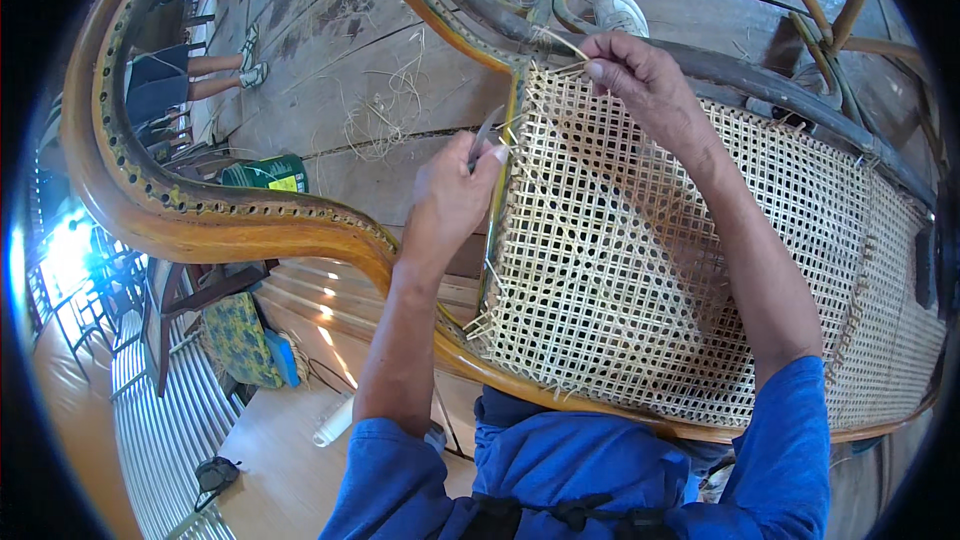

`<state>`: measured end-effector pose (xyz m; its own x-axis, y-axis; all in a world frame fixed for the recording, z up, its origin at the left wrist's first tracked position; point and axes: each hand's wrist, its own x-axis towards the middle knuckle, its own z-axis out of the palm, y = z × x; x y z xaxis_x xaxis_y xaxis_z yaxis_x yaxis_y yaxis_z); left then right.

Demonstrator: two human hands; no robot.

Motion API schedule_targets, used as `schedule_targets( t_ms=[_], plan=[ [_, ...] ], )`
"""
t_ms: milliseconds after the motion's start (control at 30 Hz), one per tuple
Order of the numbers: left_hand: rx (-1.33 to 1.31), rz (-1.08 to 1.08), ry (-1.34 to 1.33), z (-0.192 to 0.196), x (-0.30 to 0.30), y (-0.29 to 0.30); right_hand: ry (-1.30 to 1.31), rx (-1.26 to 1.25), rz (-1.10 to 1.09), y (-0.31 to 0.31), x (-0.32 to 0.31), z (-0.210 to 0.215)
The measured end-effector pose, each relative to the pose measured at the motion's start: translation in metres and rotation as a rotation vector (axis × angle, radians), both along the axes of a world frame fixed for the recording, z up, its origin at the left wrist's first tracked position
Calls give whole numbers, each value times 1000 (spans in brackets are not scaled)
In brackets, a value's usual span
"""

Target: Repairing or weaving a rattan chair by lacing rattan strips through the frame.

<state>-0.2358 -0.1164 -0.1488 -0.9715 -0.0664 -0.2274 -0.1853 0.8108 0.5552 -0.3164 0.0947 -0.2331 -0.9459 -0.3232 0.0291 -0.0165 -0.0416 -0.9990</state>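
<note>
A woven cane panel stretches over the curved wooden furniture frame in front of me. Closed round a small knife, my left hand is at the panel's left edge, its thumb by the loose strand ends there; its handle is mostly hidden in the fist. My right hand pinches a thin cane strand between thumb and fingers at the panel's far left corner. Short strand ends stick out along the left and near edges. Small holes line the open part of the frame at left.
Loose cane scraps lie on the plank floor beyond the frame. A green can stands behind the frame's curve. A dark wooden rail runs along the far side. Another person's legs show at far left, and a white shoe at the top.
</note>
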Motion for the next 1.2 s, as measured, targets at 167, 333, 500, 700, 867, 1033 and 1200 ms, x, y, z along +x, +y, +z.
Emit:
schedule_targets(
  t_ms=[167,333,500,700,867,1033,1200],
  plan=[
    [-107,106,-292,17,-22,7,10,70,30,15,-1,6],
    [-277,-82,-296,16,-27,15,-114,-6,10,24,14,-7],
    [-275,-181,-427,14,-35,18,-225,-10,-126,22,13,-28],
    [-609,-360,-278,2,-24,18,-249,-169,-145,24,11,-36],
    [-509,-286,-351,34,-38,31,-210,-221,-82,25,12,-37],
    [-330,-279,-189,38,-54,57,-184,-171,76,36,8,-24],
    [-602,-691,-288,9,-82,64,-67,130,81,37,8,-11]
  ],
)
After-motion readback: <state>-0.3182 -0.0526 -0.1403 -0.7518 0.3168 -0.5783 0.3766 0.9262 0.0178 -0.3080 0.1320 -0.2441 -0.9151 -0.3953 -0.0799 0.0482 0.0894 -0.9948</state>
